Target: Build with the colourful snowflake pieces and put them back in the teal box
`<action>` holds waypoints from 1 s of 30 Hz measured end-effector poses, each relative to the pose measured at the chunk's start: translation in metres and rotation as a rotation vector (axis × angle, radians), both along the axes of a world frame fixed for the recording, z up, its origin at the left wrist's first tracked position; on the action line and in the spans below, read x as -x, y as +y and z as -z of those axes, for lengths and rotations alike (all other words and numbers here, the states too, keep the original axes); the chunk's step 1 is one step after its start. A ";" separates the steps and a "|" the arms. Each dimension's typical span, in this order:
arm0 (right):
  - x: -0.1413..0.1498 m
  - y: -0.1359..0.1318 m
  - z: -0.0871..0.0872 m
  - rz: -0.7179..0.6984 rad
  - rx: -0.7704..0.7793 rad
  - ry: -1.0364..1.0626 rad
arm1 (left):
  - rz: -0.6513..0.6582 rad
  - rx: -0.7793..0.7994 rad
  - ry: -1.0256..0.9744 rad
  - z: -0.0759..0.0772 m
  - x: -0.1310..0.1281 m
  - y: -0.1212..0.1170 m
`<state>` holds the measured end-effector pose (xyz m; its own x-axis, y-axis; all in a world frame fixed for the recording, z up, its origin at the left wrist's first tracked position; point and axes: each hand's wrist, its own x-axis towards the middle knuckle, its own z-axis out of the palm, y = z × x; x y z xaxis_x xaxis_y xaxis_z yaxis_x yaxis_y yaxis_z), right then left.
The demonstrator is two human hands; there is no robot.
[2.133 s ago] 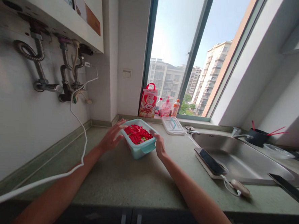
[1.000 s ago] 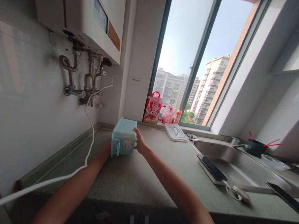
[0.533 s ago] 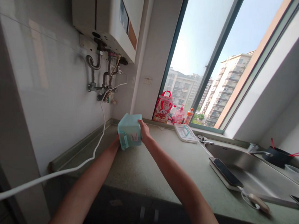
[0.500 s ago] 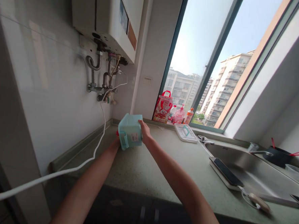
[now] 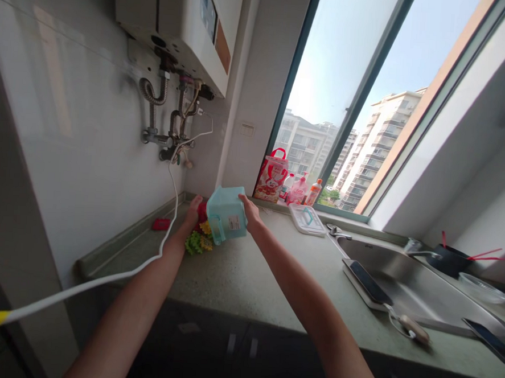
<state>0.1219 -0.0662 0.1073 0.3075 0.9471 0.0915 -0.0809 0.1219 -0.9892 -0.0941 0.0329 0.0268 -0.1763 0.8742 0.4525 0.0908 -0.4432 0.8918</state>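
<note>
A light-blue plastic storage box lies tipped on its side above the counter, its open mouth toward the left. My right hand grips it by the base end. Red pieces show at the mouth, beside my left hand, whose fingers are stretched out and partly hidden. Below them on the counter rest yellow pieces and green pieces, blocky and toy-like, their exact kind too small to make out. One separate red piece sits farther left by the wall.
A white cable hangs across the left side, over my forearm. A lid with a blue-green handle lies near the window sill. Right of it is a steel sink, with a phone at its edge. A water heater hangs above.
Red, yellow and green pieces have come out of the box onto the counter. My left hand has moved up and left from the mouth, and the box shifted slightly right in view.
</note>
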 end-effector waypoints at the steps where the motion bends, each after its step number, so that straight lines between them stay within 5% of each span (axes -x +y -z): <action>1: -0.005 0.001 -0.001 -0.002 0.000 -0.014 | -0.037 0.032 -0.018 0.001 0.002 0.002; 14: -0.099 -0.009 -0.010 0.069 0.044 -0.033 | -0.216 0.193 0.037 -0.003 0.013 0.004; 22: -0.204 -0.050 0.017 0.043 0.028 0.195 | -0.373 0.215 0.182 -0.015 0.034 -0.018; 27: -0.242 -0.071 0.045 0.086 -0.047 0.325 | -0.326 -0.075 0.400 -0.050 0.013 -0.051; 30: -0.245 -0.075 0.057 0.246 -0.051 0.197 | -0.042 -0.471 0.733 -0.070 -0.036 -0.093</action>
<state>0.3670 -0.1408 0.0501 0.5430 0.8381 0.0534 -0.2319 0.2108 -0.9496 -0.0576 -0.0605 0.0972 0.2728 0.5671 0.7771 0.5946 -0.7344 0.3273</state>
